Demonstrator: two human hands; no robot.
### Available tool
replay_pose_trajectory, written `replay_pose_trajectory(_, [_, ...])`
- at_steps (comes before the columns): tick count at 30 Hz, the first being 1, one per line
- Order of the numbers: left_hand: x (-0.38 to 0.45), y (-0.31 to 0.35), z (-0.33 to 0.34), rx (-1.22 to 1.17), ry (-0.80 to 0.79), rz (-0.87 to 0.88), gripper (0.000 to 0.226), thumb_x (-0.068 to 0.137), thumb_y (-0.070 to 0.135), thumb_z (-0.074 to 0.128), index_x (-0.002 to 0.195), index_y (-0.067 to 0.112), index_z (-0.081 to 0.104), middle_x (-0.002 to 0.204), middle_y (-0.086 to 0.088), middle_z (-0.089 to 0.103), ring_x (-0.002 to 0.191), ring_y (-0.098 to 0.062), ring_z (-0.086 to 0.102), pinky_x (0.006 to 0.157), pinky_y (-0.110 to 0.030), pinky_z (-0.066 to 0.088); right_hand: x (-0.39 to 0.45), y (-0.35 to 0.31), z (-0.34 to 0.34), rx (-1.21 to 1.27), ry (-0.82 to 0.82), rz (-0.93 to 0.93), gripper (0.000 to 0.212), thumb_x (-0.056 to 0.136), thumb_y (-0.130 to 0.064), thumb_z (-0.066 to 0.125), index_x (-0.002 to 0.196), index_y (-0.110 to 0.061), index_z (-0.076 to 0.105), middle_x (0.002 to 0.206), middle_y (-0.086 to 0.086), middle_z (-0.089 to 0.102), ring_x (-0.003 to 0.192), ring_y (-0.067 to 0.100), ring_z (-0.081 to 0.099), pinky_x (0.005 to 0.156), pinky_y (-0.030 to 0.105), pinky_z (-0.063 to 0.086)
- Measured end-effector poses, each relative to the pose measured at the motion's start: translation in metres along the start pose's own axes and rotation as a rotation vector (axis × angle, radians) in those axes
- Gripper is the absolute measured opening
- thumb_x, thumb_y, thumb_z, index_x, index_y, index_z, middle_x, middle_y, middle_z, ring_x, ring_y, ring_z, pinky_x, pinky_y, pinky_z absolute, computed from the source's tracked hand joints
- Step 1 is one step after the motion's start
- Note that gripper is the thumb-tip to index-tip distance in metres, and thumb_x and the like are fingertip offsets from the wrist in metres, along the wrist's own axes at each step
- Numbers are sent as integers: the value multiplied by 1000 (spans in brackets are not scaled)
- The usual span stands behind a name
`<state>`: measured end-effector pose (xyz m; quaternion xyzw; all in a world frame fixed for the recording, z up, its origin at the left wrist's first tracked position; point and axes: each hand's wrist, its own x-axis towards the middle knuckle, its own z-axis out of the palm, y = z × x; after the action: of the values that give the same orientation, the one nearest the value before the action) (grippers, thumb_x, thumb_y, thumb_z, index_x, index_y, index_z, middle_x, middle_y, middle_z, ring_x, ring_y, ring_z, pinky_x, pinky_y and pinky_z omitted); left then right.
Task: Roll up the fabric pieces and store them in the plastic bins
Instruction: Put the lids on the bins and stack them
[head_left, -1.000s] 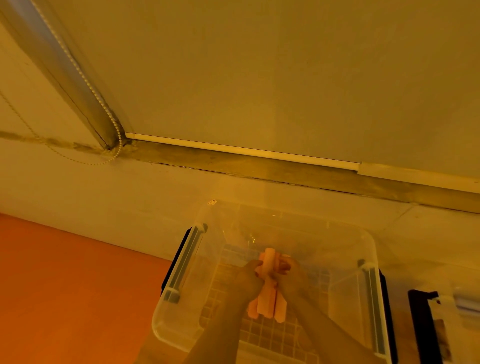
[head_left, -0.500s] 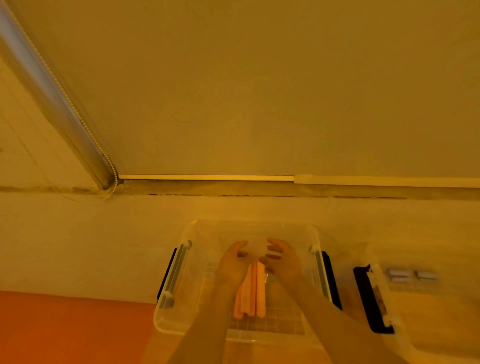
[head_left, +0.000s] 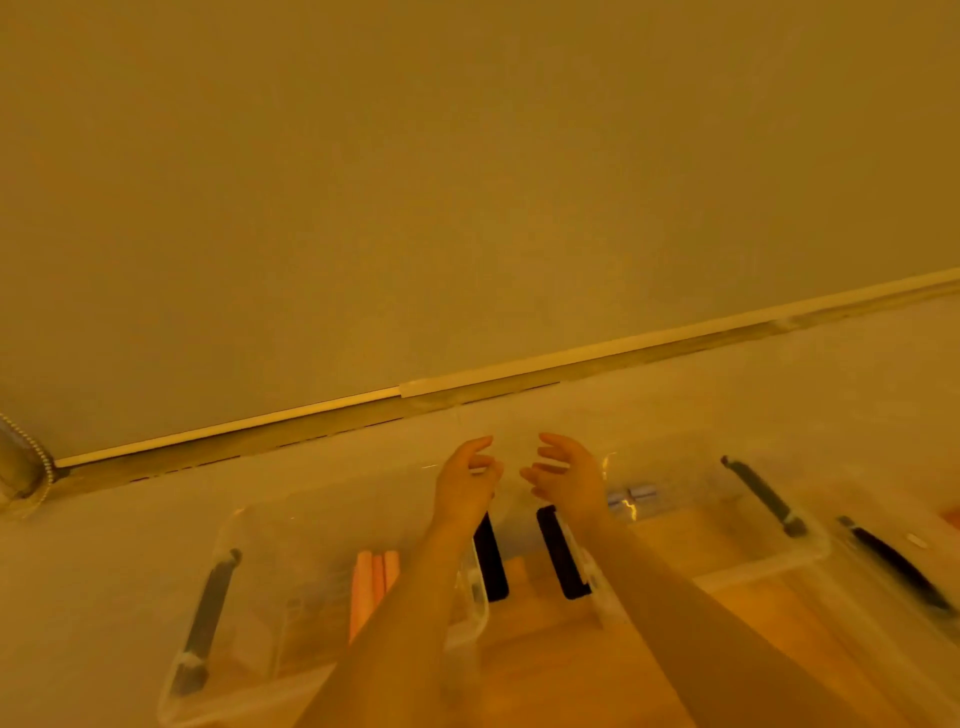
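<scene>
Rolled orange fabric lies inside a clear plastic bin at the lower left; my left forearm hides part of it. My left hand and my right hand hover side by side above the gap between that bin and a second clear bin on the right. Both hands hold nothing, with fingers apart and curled, palms facing each other.
Both bins have dark latch handles on their sides. A small pale object lies at the far end of the right bin. A wall with a pale baseboard strip runs behind. A bead chain hangs at the far left.
My hands let go of the rolled orange fabric, left it in the left bin and lifted away to the right. The view has swung right, showing more of the second bin.
</scene>
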<state>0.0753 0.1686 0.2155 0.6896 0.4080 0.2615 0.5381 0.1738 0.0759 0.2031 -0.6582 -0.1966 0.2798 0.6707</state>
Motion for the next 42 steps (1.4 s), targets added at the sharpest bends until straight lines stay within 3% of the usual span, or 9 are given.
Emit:
replay_pose_trajectory(3, [-3, 16, 46, 12, -18, 12, 34, 92, 14, 60, 125, 23, 56, 105, 0, 58, 99, -17, 57, 85, -36, 55, 8, -5, -53, -2, 47, -25, 48, 80, -1, 73, 123, -15, 56, 116, 9, 56, 87, 14, 60, 67, 27, 55])
replay_pose_trajectory(7, [-5, 35, 120, 14, -57, 29, 34, 90, 16, 62, 123, 25, 57, 112, -6, 60, 99, -18, 58, 87, -40, 54, 23, -11, -133, -26, 79, 1, 53, 79, -5, 75, 125, -17, 54, 117, 5, 54, 92, 14, 58, 65, 23, 54])
replay_pose_trajectory(10, [-8, 49, 185, 8, -69, 26, 37, 89, 15, 64, 124, 24, 56, 116, -6, 59, 100, -18, 57, 89, -39, 53, 36, -11, -200, -26, 80, 7, 54, 79, -4, 74, 127, -17, 53, 120, 7, 54, 95, 17, 58, 69, 25, 54])
replay_pose_trajectory(14, [-17, 65, 270, -12, -100, 4, 39, 90, 15, 64, 127, 23, 55, 118, -5, 58, 99, -17, 56, 68, -22, 53, 47, -6, -296, -47, 105, 12, 52, 78, -5, 76, 124, -18, 55, 118, 6, 56, 94, 15, 60, 65, 23, 53])
replay_pose_trajectory(19, [-25, 87, 364, 17, -157, -7, 39, 89, 15, 64, 126, 23, 56, 116, -4, 59, 97, -18, 57, 84, -33, 52, 48, 3, -410, -76, 178, 49, 54, 78, -5, 76, 127, -15, 54, 118, 7, 56, 100, 22, 60, 72, 29, 53])
replay_pose_trajectory(23, [-27, 97, 426, 67, -253, 24, 39, 89, 16, 65, 126, 22, 56, 119, -8, 60, 103, -22, 60, 81, -30, 51, 47, 14, -483, -90, 270, 89, 54, 78, -8, 77, 126, -18, 54, 121, 8, 56, 98, 21, 61, 73, 35, 57])
replay_pose_trajectory(27, [-16, 109, 471, 98, -335, 67, 39, 89, 19, 65, 126, 23, 56, 118, -5, 59, 100, -18, 58, 82, -32, 51, 49, 17, -527, -119, 376, 100, 55, 78, -5, 75, 128, -16, 53, 120, 7, 56, 89, 14, 60, 59, 19, 53])
replay_pose_trajectory(32, [1, 117, 514, 122, -447, 102, 37, 89, 19, 65, 125, 24, 57, 116, -4, 58, 102, -18, 58, 90, -39, 52, 42, 28, -560, -147, 487, 134, 57, 79, -9, 74, 131, -17, 51, 121, 6, 56, 101, 21, 60, 77, 33, 57])
replay_pose_trajectory(42, [30, 106, 558, 204, -687, 165, 40, 90, 19, 63, 129, 23, 55, 120, -3, 56, 104, -16, 56, 94, -40, 50, 11, 56, -573, -130, 823, 195, 59, 79, -11, 75, 133, -17, 50, 126, 9, 54, 106, 22, 57, 85, 41, 55])
